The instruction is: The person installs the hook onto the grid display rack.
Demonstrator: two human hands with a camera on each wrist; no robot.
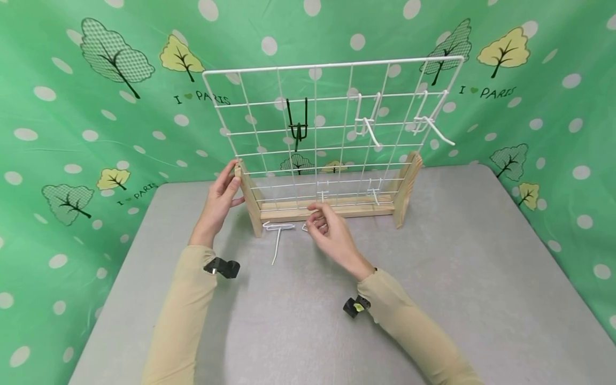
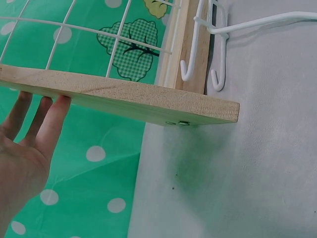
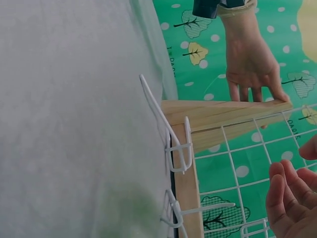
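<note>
A white wire grid [image 1: 332, 67] stands upright in a wooden stand [image 1: 289, 214]. At the stand's left side panel, my left hand [image 1: 218, 200] rests its fingers on the outer face and edge; in the left wrist view those fingers [image 2: 52, 124] look straight. My right hand [image 1: 332, 232] hovers before the grid's lower middle, fingers loosely bent, nothing between thumb and fingertips. Under it, partly hidden, lies a white hook [image 1: 305, 228]. Another white hook [image 1: 276, 240] lies left of it, its prong towards me.
A black hook [image 1: 298, 128] hangs left of the grid's middle. Two larger white hooks hang at upper right, one by the middle [image 1: 368, 123] and one near the edge [image 1: 428, 120]. Two smaller white hooks [image 1: 374, 192] hang low. Green patterned cloth surrounds the grey table [image 1: 298, 321].
</note>
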